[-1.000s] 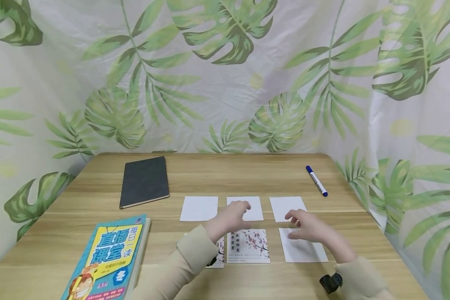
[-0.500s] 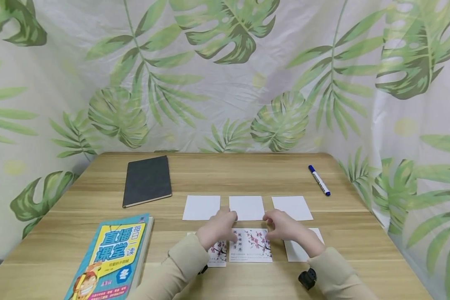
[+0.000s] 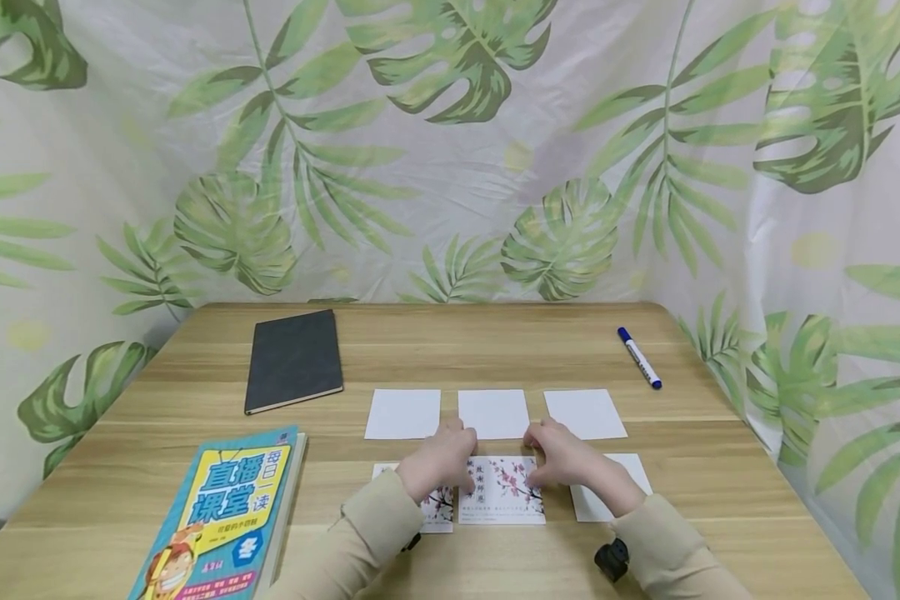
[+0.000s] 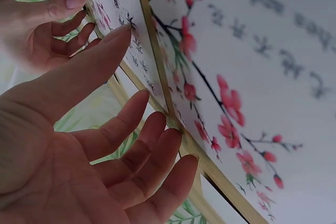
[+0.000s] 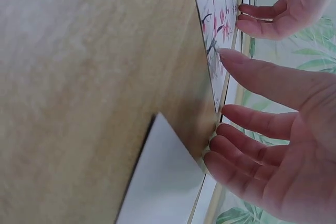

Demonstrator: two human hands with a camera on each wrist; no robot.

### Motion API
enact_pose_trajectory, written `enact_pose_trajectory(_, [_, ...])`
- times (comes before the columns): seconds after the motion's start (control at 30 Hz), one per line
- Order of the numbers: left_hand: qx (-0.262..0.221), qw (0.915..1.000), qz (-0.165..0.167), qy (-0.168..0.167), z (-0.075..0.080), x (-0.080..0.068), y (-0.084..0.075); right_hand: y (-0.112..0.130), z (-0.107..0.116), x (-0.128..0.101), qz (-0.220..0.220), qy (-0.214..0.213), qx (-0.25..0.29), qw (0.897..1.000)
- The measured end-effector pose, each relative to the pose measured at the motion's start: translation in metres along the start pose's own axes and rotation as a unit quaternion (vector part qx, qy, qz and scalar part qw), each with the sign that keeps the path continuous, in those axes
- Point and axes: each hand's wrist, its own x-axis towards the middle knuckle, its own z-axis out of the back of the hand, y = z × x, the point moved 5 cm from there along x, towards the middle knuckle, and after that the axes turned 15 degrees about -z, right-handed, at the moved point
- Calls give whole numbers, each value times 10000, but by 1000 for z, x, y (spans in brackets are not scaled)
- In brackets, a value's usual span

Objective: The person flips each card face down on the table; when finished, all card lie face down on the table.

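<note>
A card printed with pink blossoms and dark characters (image 3: pixel 501 505) lies flat on the wooden table (image 3: pixel 510 575), in the front row's middle. Over its left side is my left hand (image 3: pixel 441 461), thumb tip resting on the printed face, fingers spread by the far edge in the left wrist view. My right hand (image 3: pixel 565 457) has its thumb at the card's right edge; in the right wrist view its fingers (image 5: pixel 247 166) are loosely bent beyond the card. A second blossom card (image 3: pixel 437 515) is partly hidden under my left forearm. Just right, a blank white card (image 3: pixel 596 502) is partly covered by my right wrist.
Behind stand three blank white cards in a row: left (image 3: pixel 402 414), middle (image 3: pixel 493 414) and right (image 3: pixel 586 414). A black notebook (image 3: pixel 295 362) lies back left, a blue children's book (image 3: pixel 217 517) front left. A blue-capped marker (image 3: pixel 640 358) is at the back right.
My right hand has moved left from over the blank front card to the middle blossom card's right edge. My left hand has come down and back to its left side.
</note>
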Motion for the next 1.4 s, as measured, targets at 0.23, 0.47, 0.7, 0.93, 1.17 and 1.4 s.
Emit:
enact_pose_trajectory(0.23, [-162, 9999, 13, 49, 0, -1, -2, 1, 1, -1, 267, 142, -20, 9995])
enact_pose_trajectory(0.47, [-221, 9997, -7, 39, -3, 0, -1, 1, 0, 1, 28, 320, 99, 9994])
enact_pose_trajectory(0.7, [-190, 9998, 3, -44, -6, 2, 0, 0, 0, 3, -110, 416, 290, 9986])
enact_pose_trajectory(0.93, [-210, 9998, -57, 17, -6, 0, 0, 1, 0, 3, -157, 528, 417, 9976])
enact_pose_trajectory(1.17, [-269, 9996, -111, 21, -8, -2, 0, -1, -1, 2, -203, 662, 575, 9959])
enact_pose_trajectory(1.4, [-222, 9993, -312, -55, -6, -2, -2, -9, 1, 3, -226, 1157, 1519, 9813])
